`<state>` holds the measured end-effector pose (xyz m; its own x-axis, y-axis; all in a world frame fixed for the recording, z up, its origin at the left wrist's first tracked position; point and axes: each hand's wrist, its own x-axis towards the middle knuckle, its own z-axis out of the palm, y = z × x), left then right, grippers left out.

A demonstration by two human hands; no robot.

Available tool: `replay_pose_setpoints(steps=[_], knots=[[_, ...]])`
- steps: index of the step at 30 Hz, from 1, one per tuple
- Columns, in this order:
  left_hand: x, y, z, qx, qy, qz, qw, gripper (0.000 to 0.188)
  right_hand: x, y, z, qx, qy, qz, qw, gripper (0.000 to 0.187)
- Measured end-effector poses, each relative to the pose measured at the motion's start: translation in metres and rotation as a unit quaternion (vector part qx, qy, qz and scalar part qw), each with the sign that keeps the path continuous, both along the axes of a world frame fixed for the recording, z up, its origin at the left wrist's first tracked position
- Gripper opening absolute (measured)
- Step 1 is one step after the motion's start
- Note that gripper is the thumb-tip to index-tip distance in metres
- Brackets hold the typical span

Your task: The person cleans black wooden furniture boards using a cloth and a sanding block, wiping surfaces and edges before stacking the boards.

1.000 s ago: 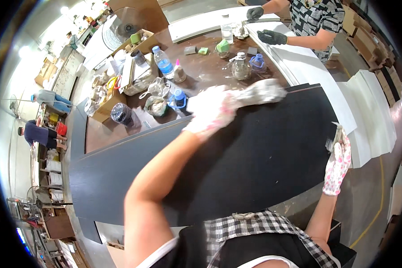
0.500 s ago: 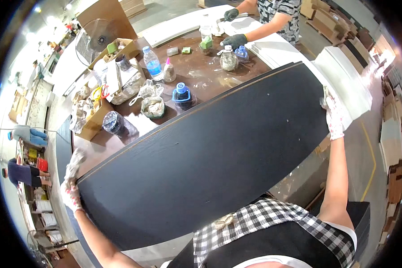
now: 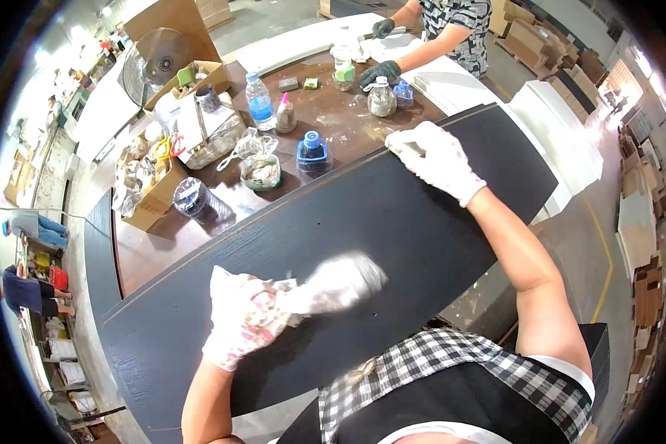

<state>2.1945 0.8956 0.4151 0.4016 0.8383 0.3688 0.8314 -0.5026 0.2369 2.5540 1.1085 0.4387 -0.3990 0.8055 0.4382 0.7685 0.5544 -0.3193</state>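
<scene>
A large black panel (image 3: 392,244) slants across in front of me, its long far edge showing a thin brown line. My left hand (image 3: 246,314), in a white glove with red marks, is closed on a crumpled whitish bundle (image 3: 340,283), blurred by motion over the panel's surface. My right hand (image 3: 440,159), gloved too, is closed at the panel's far edge, right of its middle. Its fingertips are partly hidden there, and I cannot tell whether a small pale thing is also in them.
Beyond the panel, a brown table (image 3: 333,118) holds a water bottle (image 3: 259,102), a blue-capped jug (image 3: 313,153), a dark wrapped jar (image 3: 200,203) and a cluttered cardboard box (image 3: 155,196). Across it, a co-worker's dark-gloved hand (image 3: 381,72) is near a jar (image 3: 382,100). White panels (image 3: 559,140) stand right.
My left hand has left the panel's left end and come inward with the whitish bundle. My right hand has gone from the right end to the far edge. The panel has shifted slightly left.
</scene>
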Motion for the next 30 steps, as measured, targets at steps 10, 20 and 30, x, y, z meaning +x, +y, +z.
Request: replay_pose_setpoints(steps=[10, 20, 30], knots=[[-0.011, 0.000, -0.012, 0.017, -0.089, -0.087, 0.992, 0.022, -0.088, -0.044, -0.004, -0.007, -0.107, 0.038, 0.993, 0.025], [-0.017, 0.002, -0.027, -0.012, -0.103, -0.086, 0.991, 0.027, 0.051, 0.041, -0.008, -0.019, -0.144, -0.040, 0.989, 0.032], [0.004, -0.011, -0.025, -0.041, -0.153, 0.109, 0.981, 0.036, 0.236, 0.135, -0.001, -0.079, -0.128, -0.177, 0.973, 0.039]])
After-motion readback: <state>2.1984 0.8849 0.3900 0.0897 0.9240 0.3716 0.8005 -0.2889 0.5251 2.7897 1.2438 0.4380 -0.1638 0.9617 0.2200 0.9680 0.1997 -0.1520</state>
